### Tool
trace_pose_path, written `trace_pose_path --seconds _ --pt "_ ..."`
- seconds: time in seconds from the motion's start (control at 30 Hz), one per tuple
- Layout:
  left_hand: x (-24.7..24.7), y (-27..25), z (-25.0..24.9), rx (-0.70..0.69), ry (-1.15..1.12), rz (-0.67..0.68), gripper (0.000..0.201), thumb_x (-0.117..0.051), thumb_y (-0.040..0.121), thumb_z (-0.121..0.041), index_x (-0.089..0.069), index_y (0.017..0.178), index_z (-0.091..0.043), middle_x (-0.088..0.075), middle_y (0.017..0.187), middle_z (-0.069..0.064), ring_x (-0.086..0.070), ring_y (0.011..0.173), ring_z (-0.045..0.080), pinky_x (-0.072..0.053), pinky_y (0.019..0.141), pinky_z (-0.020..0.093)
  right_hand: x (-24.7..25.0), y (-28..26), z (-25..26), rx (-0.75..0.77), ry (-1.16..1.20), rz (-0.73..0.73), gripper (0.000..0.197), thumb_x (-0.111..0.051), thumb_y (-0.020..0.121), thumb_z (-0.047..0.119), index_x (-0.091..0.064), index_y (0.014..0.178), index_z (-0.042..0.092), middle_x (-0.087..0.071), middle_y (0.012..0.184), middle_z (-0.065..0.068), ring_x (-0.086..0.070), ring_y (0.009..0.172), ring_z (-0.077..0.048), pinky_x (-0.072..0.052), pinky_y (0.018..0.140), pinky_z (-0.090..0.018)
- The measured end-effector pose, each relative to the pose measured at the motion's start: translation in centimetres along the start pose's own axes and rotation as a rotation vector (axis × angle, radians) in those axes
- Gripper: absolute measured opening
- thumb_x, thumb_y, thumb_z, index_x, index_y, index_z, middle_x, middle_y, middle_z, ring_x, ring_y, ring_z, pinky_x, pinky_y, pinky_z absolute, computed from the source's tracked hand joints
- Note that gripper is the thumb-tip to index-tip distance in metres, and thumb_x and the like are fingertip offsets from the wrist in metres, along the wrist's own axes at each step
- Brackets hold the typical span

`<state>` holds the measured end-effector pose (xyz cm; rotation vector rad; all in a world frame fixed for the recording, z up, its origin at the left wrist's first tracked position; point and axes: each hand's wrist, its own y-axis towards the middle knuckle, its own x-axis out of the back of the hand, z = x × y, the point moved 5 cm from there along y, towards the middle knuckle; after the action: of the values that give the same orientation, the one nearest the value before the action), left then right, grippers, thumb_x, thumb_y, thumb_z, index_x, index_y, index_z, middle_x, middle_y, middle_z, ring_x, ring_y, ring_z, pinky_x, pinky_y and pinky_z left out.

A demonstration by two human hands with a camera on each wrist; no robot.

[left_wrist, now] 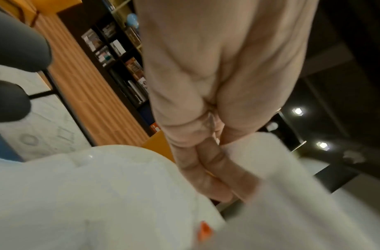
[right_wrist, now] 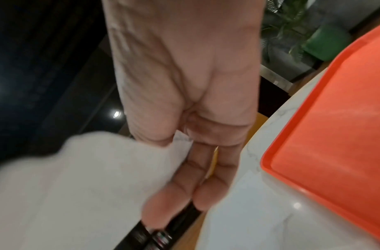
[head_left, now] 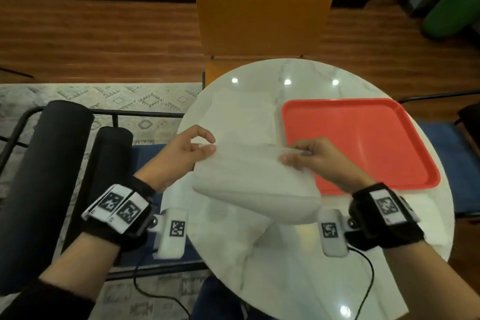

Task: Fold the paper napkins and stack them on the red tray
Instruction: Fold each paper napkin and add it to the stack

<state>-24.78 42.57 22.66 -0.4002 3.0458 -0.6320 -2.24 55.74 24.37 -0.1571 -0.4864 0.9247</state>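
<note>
A white paper napkin [head_left: 254, 179] hangs doubled over above the round marble table [head_left: 306, 73], its fold sagging toward me. My left hand [head_left: 181, 153] pinches its upper left corner, and my right hand [head_left: 311, 158] pinches the upper right corner. The left wrist view shows the napkin [left_wrist: 291, 194] between thumb and fingers [left_wrist: 217, 162]. From the right wrist the napkin [right_wrist: 88, 177] runs up into the pinch. The red tray [head_left: 363, 138] lies bare on the table's right side, just beyond my right hand. More flat napkins [head_left: 241, 117] lie on the table left of the tray.
An orange chair [head_left: 262, 21] stands behind the table. Black padded rolls on a metal frame [head_left: 52, 163] sit to the left over a patterned rug. A cable [head_left: 363, 280] trails from the right wrist mount. A green object [head_left: 452, 8] is at the far right.
</note>
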Motion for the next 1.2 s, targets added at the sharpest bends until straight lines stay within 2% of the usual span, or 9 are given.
trace_pose_path --seconds 0.13,0.27,0.37,0.63,0.73,0.8,0.97,1.07,1.2 --pt "0.7 3.1 5.1 0.087 0.265 0.005 0.012 -0.059 0.092 -0.011 -0.061 0.102 -0.016 -0.065 0.081 0.008 -0.057 0.063 0.006 -0.044 0.057 0.015 -2.0 4.4 -4.4 -0.106 -0.289 0.076 0.009 -0.070 0.083 0.016 -0.071 0.079 0.008 -0.063 0.071 0.003 -0.054 0.066 -0.007 -0.042 0.065 -0.022" --pt "1.3 4.6 8.0 0.108 0.456 -0.062 0.012 -0.070 0.084 -0.013 -0.067 0.079 -0.024 -0.070 0.084 0.005 -0.063 0.083 0.017 -0.045 0.069 0.019 -3.3 6.9 -7.3 -0.168 -0.438 0.015 0.010 -0.077 0.076 0.021 -0.071 0.079 0.013 -0.061 0.067 0.007 -0.054 0.063 -0.006 -0.037 0.052 -0.009" --pt "1.9 4.8 8.4 0.081 0.457 -0.156 0.012 -0.074 0.080 -0.015 -0.068 0.074 -0.024 -0.073 0.088 0.010 -0.066 0.087 0.020 -0.047 0.076 0.024 -3.5 7.5 -7.8 -0.138 -0.480 -0.072 0.015 -0.078 0.074 0.018 -0.072 0.086 0.009 -0.061 0.071 0.002 -0.053 0.070 -0.012 -0.037 0.055 -0.005" --pt "1.8 1.8 8.1 -0.082 0.373 -0.344 0.005 -0.076 0.077 -0.020 -0.073 0.079 -0.017 -0.071 0.078 -0.006 -0.061 0.073 0.003 -0.046 0.070 0.014 -3.5 5.0 -7.8 -0.001 -0.365 -0.221 0.008 -0.068 0.085 0.016 -0.073 0.086 0.010 -0.073 0.083 -0.007 -0.066 0.080 -0.019 -0.042 0.065 -0.010" --pt "1.3 0.7 8.3 -0.143 0.376 -0.333 0.005 -0.074 0.079 -0.013 -0.073 0.078 -0.017 -0.071 0.079 -0.010 -0.058 0.071 -0.003 -0.041 0.069 0.004 -3.9 3.7 -7.8 0.064 -0.357 -0.276 0.008 -0.067 0.086 0.015 -0.074 0.088 0.011 -0.074 0.085 -0.002 -0.064 0.077 -0.015 -0.042 0.066 -0.007" --pt "0.9 -0.4 8.9 -0.158 0.388 -0.319 0.007 -0.073 0.079 -0.011 -0.073 0.078 -0.017 -0.071 0.078 -0.009 -0.060 0.074 -0.001 -0.041 0.072 0.003 -4.5 2.3 -8.2 0.130 -0.408 -0.315 0.007 -0.068 0.084 0.014 -0.075 0.087 0.013 -0.073 0.085 -0.001 -0.064 0.078 -0.014 -0.045 0.071 -0.015" --pt "0.2 -3.1 13.1 -0.072 0.505 -0.262 0.011 -0.076 0.077 -0.018 -0.069 0.076 -0.027 -0.067 0.078 -0.007 -0.061 0.080 0.004 -0.047 0.079 0.022 -7.2 -1.5 -11.7 0.196 -0.547 -0.309 0.005 -0.076 0.076 0.013 -0.073 0.075 0.017 -0.069 0.073 0.003 -0.062 0.068 -0.017 -0.050 0.068 -0.041" --pt "-0.5 -3.8 15.4 -0.012 0.596 -0.211 0.018 -0.077 0.076 -0.023 -0.064 0.073 -0.034 -0.063 0.081 -0.008 -0.060 0.082 0.005 -0.050 0.078 0.030 -8.3 -2.4 -14.1 0.114 -0.625 -0.262 0.008 -0.075 0.076 0.017 -0.070 0.073 0.022 -0.066 0.070 0.007 -0.061 0.071 -0.018 -0.041 0.075 -0.038" --pt "-1.2 -4.3 16.5 -0.001 0.622 -0.175 0.020 -0.077 0.076 -0.024 -0.061 0.071 -0.035 -0.062 0.082 -0.008 -0.060 0.080 0.003 -0.050 0.072 0.027 -9.0 -3.3 -15.0 0.093 -0.689 -0.219 0.005 -0.071 0.077 0.016 -0.071 0.074 0.021 -0.067 0.071 0.006 -0.064 0.074 -0.020 -0.031 0.075 -0.033"
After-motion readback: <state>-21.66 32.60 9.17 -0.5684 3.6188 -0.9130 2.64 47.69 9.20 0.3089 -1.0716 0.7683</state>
